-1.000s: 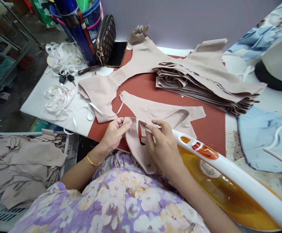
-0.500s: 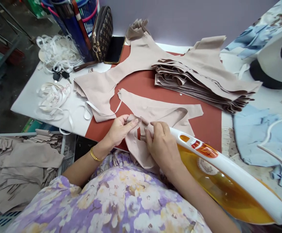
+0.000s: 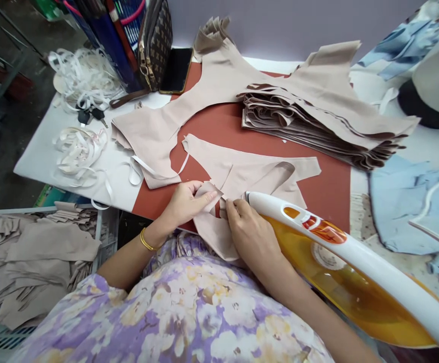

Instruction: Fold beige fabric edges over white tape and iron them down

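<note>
Between thumb and fingers, my left hand [image 3: 189,202] pinches the edge of a beige fabric piece [image 3: 214,233] near the table's front edge. My right hand [image 3: 250,226] is closed on the same piece a little to the right, fingertips bent down on it. A small gap between the hands shows the red-brown board beneath. Just beyond the hands lies a cut beige garment panel [image 3: 242,169] with a folded strap-like part. Close by my right hand is the tip of a long white and amber appliance [image 3: 340,252].
A stack of beige cut pieces [image 3: 318,126] lies on the red-brown board [image 3: 219,118]. White tape [image 3: 87,80], keys [image 3: 91,115], a phone [image 3: 176,70] and a patterned pouch [image 3: 157,48] are at the back left. A crate [image 3: 108,237] of beige fabric stands lower left. Blue fabric [image 3: 401,206] lies at right.
My right fingers have shifted slightly on the fabric and curled lower. The flap at my left thumb now lies more folded toward the right. The view has shifted a little.
</note>
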The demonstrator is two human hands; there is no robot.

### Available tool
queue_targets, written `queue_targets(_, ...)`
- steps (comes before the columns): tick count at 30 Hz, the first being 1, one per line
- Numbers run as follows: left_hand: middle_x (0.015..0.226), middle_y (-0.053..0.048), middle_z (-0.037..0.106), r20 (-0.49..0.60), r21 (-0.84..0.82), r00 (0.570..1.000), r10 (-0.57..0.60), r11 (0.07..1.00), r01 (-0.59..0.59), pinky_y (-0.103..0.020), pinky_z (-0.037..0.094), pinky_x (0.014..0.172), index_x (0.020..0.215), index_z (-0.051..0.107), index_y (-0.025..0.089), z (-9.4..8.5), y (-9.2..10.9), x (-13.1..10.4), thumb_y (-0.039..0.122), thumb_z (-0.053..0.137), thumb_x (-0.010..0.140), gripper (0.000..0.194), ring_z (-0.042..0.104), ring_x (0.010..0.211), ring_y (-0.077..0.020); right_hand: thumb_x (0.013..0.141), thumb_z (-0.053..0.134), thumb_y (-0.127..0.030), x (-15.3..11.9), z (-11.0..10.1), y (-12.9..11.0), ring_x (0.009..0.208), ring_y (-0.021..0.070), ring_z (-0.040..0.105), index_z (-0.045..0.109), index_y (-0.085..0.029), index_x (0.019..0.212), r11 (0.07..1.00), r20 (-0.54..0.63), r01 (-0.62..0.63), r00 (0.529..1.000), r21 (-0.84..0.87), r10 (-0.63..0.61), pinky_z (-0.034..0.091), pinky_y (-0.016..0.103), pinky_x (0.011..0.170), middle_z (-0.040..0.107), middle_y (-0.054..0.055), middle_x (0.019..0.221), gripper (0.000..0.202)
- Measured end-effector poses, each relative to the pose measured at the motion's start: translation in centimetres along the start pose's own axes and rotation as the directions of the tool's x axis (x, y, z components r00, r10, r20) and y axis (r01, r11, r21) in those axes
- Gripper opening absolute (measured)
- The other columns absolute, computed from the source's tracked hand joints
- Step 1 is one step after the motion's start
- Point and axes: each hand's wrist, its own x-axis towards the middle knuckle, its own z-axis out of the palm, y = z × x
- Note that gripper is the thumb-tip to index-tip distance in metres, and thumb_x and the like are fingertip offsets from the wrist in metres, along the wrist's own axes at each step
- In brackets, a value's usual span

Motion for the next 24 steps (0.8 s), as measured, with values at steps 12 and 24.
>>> queue_targets(12,0.052,0.006,0.026,0.028,0.646,0.999,0.025,0.763,-0.037,-0.027,0.021,0.055,0.055,0.030,0.020,2.7,2.5,1.4,0.030,0.060,0.077,0.038,0.026,0.053,-0.0092,0.093,0.041,-0.009,-1.4,0.9,-0.4,0.089,0.0224,0.064,0.054,-0.009,0.137,0.999,0.046,-0.039,0.998,-0.019,0.040,0.054,0.028,0.062,0.064,0.017,0.108,0.046)
queue_targets(24,0.055,0.002,0.039,0.011,0.798,1.000,-0.018,0.603,0.002,-0.029,0.024,0.056,0.057,0.042,0.020,3.2,2.7,1.3,0.031,0.056,0.077,0.027,0.035,0.055,-0.0130,0.094,0.044,-0.008,-2.2,1.5,0.1,0.084,0.0190,0.065,0.055,-0.006,0.136,1.000,-0.036,0.012,0.999,0.009,-0.012,0.051,0.025,0.060,0.065,0.012,0.102,0.043)
